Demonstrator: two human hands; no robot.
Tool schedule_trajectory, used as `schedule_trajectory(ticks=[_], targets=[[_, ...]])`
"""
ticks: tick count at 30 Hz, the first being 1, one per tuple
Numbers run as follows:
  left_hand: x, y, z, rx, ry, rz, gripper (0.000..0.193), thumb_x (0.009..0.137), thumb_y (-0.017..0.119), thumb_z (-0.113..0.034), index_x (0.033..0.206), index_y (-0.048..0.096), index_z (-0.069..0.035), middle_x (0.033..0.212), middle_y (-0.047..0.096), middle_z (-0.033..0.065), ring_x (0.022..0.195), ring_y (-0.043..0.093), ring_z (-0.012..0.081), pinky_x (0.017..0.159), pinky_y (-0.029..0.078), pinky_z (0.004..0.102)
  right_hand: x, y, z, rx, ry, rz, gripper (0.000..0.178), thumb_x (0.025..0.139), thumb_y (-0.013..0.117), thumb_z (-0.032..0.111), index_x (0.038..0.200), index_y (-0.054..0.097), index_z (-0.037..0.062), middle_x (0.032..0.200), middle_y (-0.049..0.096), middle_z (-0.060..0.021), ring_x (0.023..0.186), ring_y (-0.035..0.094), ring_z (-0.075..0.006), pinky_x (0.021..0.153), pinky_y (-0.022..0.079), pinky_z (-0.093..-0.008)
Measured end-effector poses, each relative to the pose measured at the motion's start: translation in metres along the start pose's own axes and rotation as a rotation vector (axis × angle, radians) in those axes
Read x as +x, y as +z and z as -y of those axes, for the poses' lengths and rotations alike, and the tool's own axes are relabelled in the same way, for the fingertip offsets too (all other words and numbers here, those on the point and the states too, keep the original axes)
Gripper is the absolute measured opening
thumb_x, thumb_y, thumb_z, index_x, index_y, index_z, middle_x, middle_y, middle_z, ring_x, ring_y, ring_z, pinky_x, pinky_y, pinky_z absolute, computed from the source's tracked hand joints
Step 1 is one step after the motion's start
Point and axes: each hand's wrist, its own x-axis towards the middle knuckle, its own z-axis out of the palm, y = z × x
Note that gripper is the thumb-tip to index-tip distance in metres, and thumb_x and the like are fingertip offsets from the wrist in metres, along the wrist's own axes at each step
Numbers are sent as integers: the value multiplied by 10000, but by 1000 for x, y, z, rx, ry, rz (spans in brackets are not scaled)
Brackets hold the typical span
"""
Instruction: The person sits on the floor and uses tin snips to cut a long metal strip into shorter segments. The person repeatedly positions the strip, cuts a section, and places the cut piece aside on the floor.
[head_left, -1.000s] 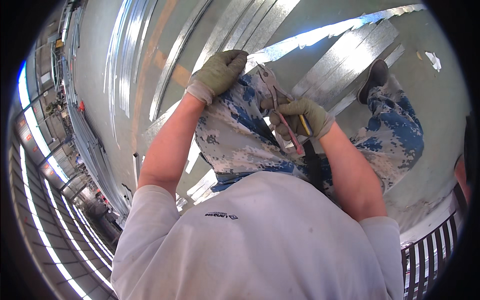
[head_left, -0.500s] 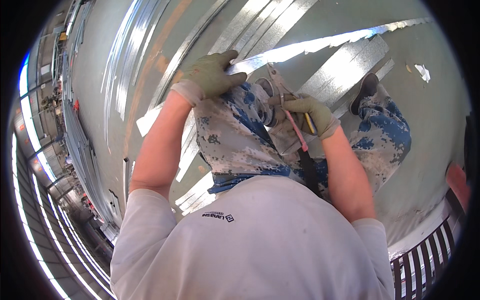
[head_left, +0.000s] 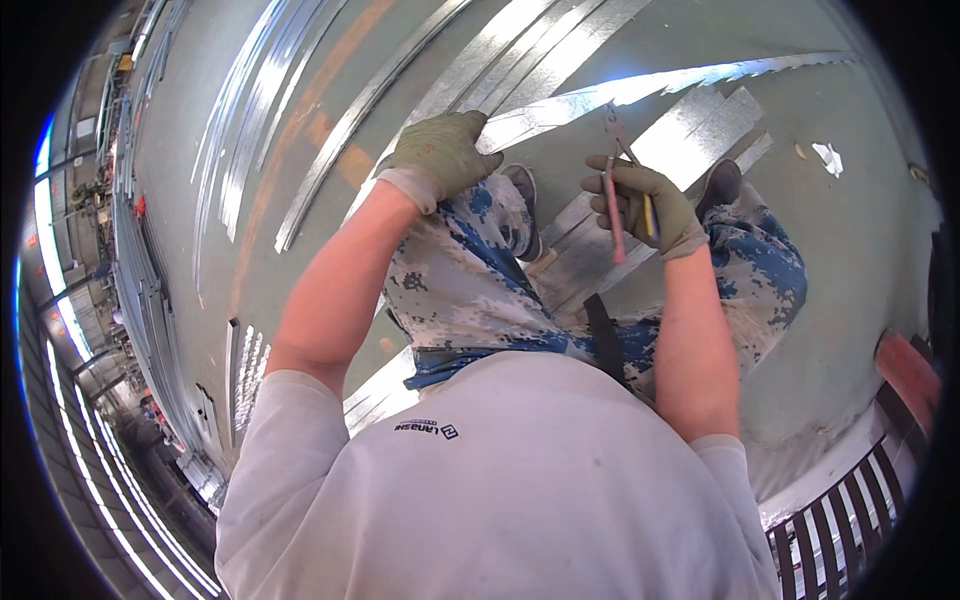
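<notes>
My left hand, in a green work glove, grips the near end of a long shiny sheet-metal strip above my knee. The strip runs off to the far right, and its lower edge has a row of jagged notches. In my gloved right hand is a pair of tin snips, with one red handle and one yellow-and-blue handle. Their handles are spread, and the blades point away from me at the strip's notched edge. Whether the blades touch the metal I cannot tell.
Flat metal strips lie on the floor between and beyond my feet. Long narrow metal profiles lie to the left. A scrap of white material is at the right, and a slatted dark rack stands at the lower right.
My right hand and the snips have moved right and away from me, farther along the strip. My left hand has shifted slightly right and keeps hold of the strip's end.
</notes>
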Motion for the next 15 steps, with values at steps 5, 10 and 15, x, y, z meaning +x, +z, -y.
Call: schedule_trajectory(ticks=[5, 10, 15], targets=[[3, 4, -18, -41, -25, 145, 621, 987, 765, -522, 1416, 750, -73, 1326, 806, 223, 1249, 757, 436, 1092, 578, 513, 0, 12, -20, 18, 27, -203, 442, 1107, 703, 178, 1497, 633, -20, 1352, 778, -255, 1142, 819, -383, 916, 720, -498], [0, 24, -9, -67, -3, 100, 636, 983, 779, -525, 1434, 742, -78, 1320, 805, 242, 1246, 760, 440, 1093, 575, 523, -7, 33, -37, 102, 12, -232, 408, 1117, 699, 173, 1477, 653, -12, 1323, 790, -238, 1106, 826, -361, 929, 719, -492], [3, 33, -5, -37, 10, 69, 648, 983, 788, -525, 1435, 738, -65, 1305, 805, 253, 1249, 760, 436, 1088, 574, 533, -15, 53, -41, -201, 173, -306, 399, 1087, 739, 152, 1453, 688, 1, 1256, 821, -201, 1043, 838, -318, 926, 703, -451]])
